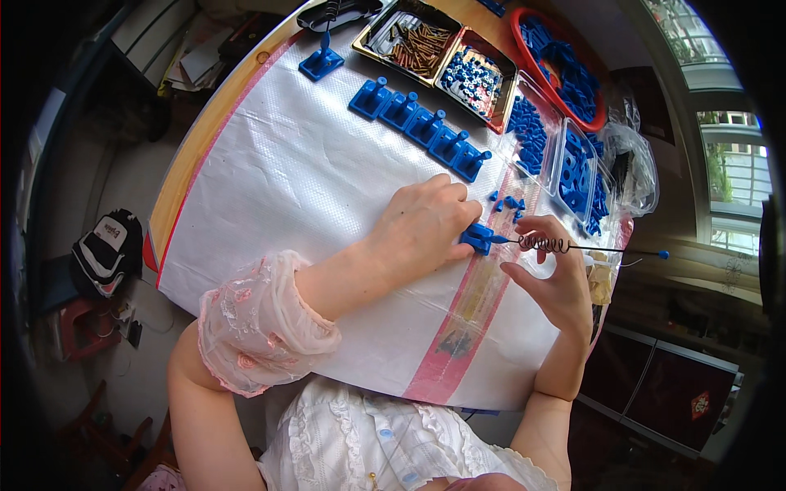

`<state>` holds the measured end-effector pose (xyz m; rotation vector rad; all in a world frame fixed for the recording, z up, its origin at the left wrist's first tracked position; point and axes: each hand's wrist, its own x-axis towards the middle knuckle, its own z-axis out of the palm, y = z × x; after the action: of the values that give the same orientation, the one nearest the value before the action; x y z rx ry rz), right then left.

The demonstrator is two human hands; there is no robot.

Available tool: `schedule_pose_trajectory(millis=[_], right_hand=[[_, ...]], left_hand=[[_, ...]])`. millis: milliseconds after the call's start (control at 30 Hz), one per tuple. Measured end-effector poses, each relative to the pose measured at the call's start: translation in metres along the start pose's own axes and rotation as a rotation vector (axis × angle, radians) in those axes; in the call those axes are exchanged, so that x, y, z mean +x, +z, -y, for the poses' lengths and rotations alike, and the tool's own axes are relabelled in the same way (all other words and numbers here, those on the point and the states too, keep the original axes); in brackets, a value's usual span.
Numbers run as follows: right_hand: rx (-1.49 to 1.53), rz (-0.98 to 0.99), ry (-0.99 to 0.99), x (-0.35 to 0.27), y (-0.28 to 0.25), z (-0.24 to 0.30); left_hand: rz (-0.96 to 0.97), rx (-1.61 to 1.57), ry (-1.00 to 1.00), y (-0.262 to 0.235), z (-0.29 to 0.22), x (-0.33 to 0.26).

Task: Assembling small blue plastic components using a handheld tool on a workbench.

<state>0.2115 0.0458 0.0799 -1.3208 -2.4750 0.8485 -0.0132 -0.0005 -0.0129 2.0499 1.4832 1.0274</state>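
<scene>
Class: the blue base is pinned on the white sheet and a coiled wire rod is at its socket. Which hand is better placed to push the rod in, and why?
The right hand: its fingers pinch the coiled wire rod, aligned with the blue base. The left hand is occupied pressing that base onto the sheet.

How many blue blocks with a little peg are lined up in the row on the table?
6. They sit side by side in a slanted row above the hands: first, second, third, fourth, fifth, sixth. The close-packed last ones could hide another.
</scene>
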Motion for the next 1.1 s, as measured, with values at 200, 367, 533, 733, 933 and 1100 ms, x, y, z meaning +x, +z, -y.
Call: schedule_pose_trajectory(millis=[200,367,533,733,933,1100], right_hand=[[0.053,0.043,-0.040,-0.002,0.023,-0.021],[0.184,-0.078,-0.081,-0.002,0.043,-0.037],[0.138,-0.146,-0.084,-0.006,0.046,-0.034],[0.211,-0.196,-0.188,-0.003,0.053,-0.048],[0.232,-0.199,-0.215,-0.001,0.054,-0.057],[0.255,-0.209,-0.232,-0.002,0.053,-0.060]], left_hand=[[-0.011,0.022,0.027,0.002,0.001,0.002],[0.008,0.028,0.021,-0.001,-0.002,0.004],[0.019,0.034,0.019,-0.004,-0.007,0.007],[0.055,0.055,0.029,-0.005,-0.008,0.007],[0.069,0.064,0.040,-0.006,-0.009,0.008],[0.078,0.002,0.017,-0.004,-0.007,0.008]])
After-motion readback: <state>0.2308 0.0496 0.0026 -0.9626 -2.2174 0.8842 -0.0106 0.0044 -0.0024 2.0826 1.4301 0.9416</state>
